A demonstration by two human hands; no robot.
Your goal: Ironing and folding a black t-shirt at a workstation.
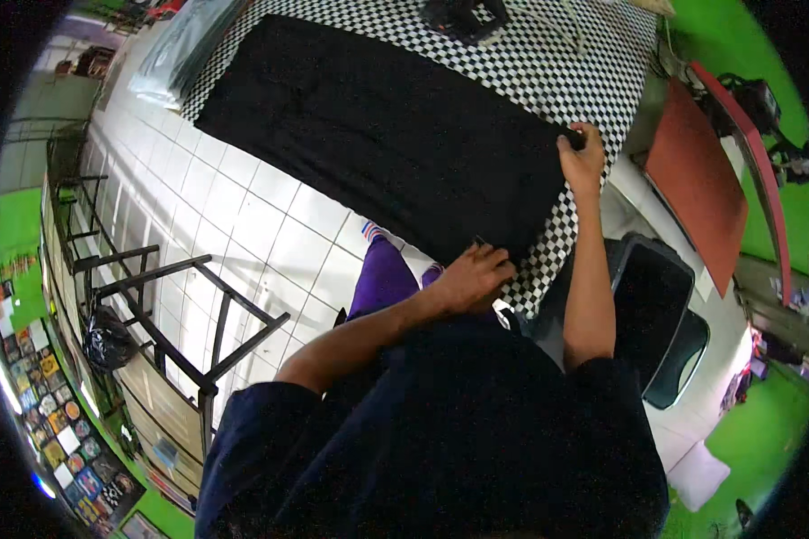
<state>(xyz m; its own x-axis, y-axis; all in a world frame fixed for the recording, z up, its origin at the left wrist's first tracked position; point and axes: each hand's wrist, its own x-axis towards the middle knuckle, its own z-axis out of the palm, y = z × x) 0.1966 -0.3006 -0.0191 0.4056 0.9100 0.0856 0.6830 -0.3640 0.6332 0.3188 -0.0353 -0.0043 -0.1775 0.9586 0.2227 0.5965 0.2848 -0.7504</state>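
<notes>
A long piece of black fabric [377, 121] lies spread out flat, slanting across a table with a black-and-white checkered cover [553, 54]. At the fabric's far right corner, my right hand [583, 158] pinches the edge between thumb and fingers. My left hand [478, 273] is at the near right corner with its fingers curled on the fabric's edge. Part of that edge is hidden under the left hand. A few soft wrinkles run along the fabric's near side.
Clear plastic-wrapped packs [185, 54] rest at the table's left end. A black object [468, 20] sits at its far side. To the right are a reddish-brown board [701, 188] and a black chair [654, 290]. A dark metal frame [155, 323] stands left on white floor tiles [229, 202].
</notes>
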